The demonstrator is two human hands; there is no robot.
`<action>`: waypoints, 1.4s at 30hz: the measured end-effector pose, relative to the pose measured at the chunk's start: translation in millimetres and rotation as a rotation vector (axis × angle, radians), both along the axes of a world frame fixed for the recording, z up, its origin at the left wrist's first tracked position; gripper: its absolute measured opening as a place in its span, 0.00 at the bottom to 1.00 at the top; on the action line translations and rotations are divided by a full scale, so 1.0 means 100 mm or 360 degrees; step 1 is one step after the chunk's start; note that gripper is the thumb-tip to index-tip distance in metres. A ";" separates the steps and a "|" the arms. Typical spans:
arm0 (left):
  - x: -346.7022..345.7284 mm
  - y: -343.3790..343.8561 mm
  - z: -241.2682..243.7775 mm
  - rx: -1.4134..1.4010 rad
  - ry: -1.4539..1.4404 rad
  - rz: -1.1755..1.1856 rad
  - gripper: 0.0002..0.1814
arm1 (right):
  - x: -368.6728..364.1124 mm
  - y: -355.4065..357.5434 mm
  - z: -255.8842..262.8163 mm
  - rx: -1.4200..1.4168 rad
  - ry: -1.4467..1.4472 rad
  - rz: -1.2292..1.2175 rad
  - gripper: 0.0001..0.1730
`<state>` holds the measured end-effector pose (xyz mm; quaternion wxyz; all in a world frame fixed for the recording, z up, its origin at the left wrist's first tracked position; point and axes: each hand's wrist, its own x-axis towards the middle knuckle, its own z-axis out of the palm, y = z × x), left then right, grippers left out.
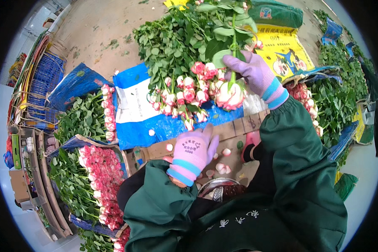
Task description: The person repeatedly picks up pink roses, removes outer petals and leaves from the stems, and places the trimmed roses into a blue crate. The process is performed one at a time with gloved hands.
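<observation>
My right hand (250, 74), in a purple glove, holds a single rose (230, 94) by its stem just under the bloom. The bloom is white with pink edges and hangs down; the leafy stem points away from me. My left hand (195, 146), gloved alike, lies near the wooden board's edge, just below a small rose head (189, 124); its fingertips are partly hidden, and whether it touches that rose I cannot tell. Beyond both hands, a heap of pink and white roses (189, 94) rests on blue and white woven sheeting (135, 132), blooms towards me, leaves away.
Rows of bundled roses (102, 186) stand at the left, with more bundles (305, 100) at the right. A wooden board (236, 126) edges the work surface. Loose petals (222, 168) lie on the floor near a round container (222, 189). Yellow printed sheeting (289, 53) lies at the back right.
</observation>
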<state>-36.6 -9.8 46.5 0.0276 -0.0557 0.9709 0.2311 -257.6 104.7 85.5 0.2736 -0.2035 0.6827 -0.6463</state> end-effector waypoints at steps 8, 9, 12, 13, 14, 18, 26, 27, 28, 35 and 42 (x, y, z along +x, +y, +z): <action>-0.08 0.01 0.04 0.0171 0.0335 0.0077 0.32 | 0.45 0.02 -0.07 -0.0567 -0.0659 0.0360 0.18; -0.09 0.00 0.04 0.0166 0.0427 0.0070 0.36 | 0.46 0.02 -0.09 -0.0595 -0.0675 0.0373 0.18; -0.14 -0.01 0.05 0.0412 0.0528 0.0131 0.42 | 0.46 0.03 -0.07 -0.0682 -0.0791 0.0496 0.19; -0.16 -0.01 0.06 0.0479 0.0561 0.0153 0.45 | 0.45 0.03 -0.06 -0.0712 -0.0837 0.0552 0.19; -0.17 -0.02 -0.02 0.0473 0.0693 0.0162 0.46 | 0.41 0.02 -0.10 -0.0791 -0.0829 0.0670 0.18; -0.20 0.05 0.02 0.0433 0.0849 0.0297 0.45 | 0.39 0.00 -0.23 -0.0996 -0.0888 0.0759 0.20; -0.17 0.05 0.03 0.0359 0.1302 0.0032 0.50 | 0.44 0.04 -0.20 -0.1100 -0.0885 0.1022 0.34; -0.16 0.06 0.06 0.0377 0.1285 0.0000 0.49 | 0.45 0.04 -0.19 -0.1143 -0.0943 0.1034 0.35; -0.15 0.07 0.11 0.0395 0.1268 -0.0032 0.48 | 0.41 0.04 -0.23 -0.1238 -0.1053 0.1151 0.36; -0.03 0.08 0.29 0.0401 0.1230 -0.0267 0.41 | 0.44 0.00 -0.28 -0.1330 -0.0956 0.1406 0.34; -0.05 0.25 0.01 -0.0017 0.0337 -0.0587 0.29 | 0.11 0.21 -0.41 0.0338 -0.0168 0.0784 0.23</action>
